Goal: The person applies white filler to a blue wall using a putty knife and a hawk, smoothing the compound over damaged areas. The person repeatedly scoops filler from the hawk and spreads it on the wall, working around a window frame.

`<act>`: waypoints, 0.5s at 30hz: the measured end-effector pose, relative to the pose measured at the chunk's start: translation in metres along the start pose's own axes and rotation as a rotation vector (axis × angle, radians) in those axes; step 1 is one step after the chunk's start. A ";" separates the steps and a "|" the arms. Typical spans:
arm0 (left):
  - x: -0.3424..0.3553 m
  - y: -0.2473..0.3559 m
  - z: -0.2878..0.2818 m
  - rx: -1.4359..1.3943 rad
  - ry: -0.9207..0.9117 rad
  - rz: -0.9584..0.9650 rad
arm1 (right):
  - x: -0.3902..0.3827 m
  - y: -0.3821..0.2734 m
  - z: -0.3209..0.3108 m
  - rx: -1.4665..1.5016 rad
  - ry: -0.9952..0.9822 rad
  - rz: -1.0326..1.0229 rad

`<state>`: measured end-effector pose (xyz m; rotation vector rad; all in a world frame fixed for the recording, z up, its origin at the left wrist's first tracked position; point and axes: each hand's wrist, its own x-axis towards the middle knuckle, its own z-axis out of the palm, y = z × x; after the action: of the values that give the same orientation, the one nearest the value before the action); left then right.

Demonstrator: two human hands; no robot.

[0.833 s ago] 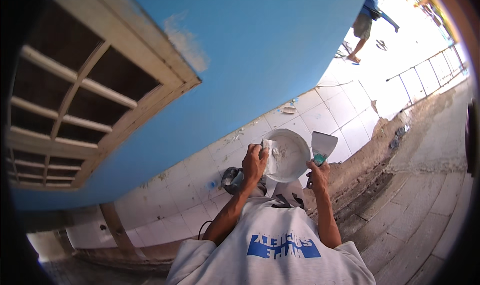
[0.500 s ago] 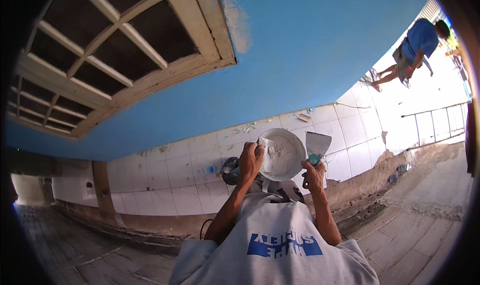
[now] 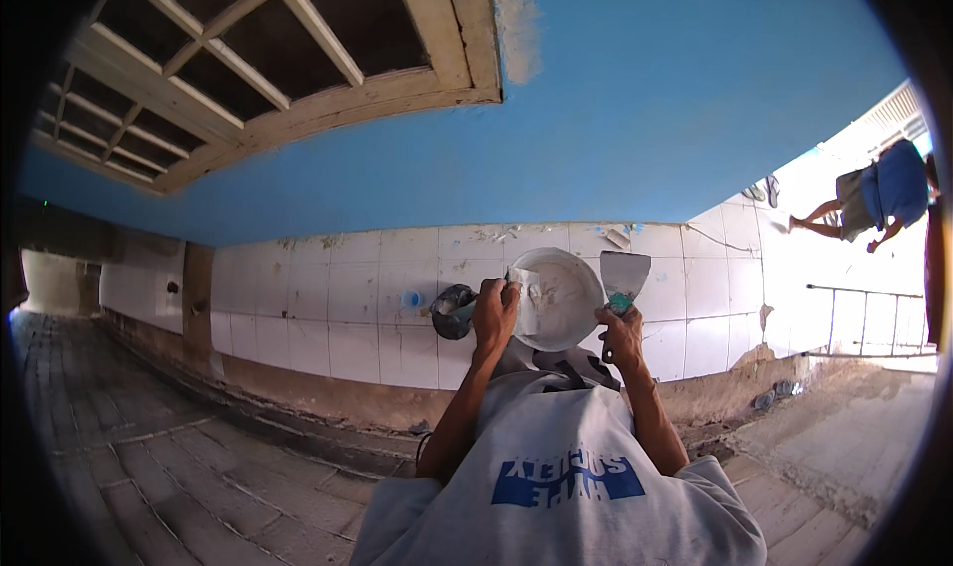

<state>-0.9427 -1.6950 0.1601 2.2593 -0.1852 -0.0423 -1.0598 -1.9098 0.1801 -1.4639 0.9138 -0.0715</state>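
Fingers of the left hand (image 3: 494,314) are wrapped firmly around a flat, pale plate (image 3: 527,304), smeared with white paste, at the left side of the round bucket (image 3: 549,346); the right hand (image 3: 622,336) is closed on the handle of a putty knife (image 3: 625,274), its broad, smooth metal blade fanning upward beside the bucket's right rim, with green showing where blade meets handle. The bucket, whitish and caked, holds creamy, uneven white paste (image 3: 563,290) and sits in front of the body, between the edges of a strip of glossy white tiles (image 3: 308,280). Left of it is a dark, rounded container (image 3: 453,310); a small rough block (image 3: 617,238) lies at the wall-side edge of the strip, below a matte blue wall (image 3: 615,119) marked by a chalky patch (image 3: 518,35) beside a worn wooden window frame (image 3: 469,30). Compared with the earliest frame, the tiles run nearly level instead of slanting, the right hand is closer to the bucket's rim, and a co-worker (image 3: 893,189) in blue, then cut off at the top, now shows at the right. Both tools have stayed in the same hands.
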 end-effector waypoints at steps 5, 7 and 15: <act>-0.008 -0.002 0.010 -0.013 -0.010 -0.098 | 0.022 -0.010 -0.007 -0.102 -0.081 -0.015; -0.014 -0.014 0.018 -0.030 0.027 -0.097 | 0.031 -0.017 -0.006 -0.105 -0.138 -0.029; -0.029 -0.016 0.010 -0.026 0.078 -0.217 | 0.048 -0.005 0.006 -0.140 -0.227 -0.045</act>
<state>-0.9700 -1.6881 0.1405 2.2418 0.1014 -0.0708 -1.0211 -1.9327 0.1605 -1.5863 0.7125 0.1254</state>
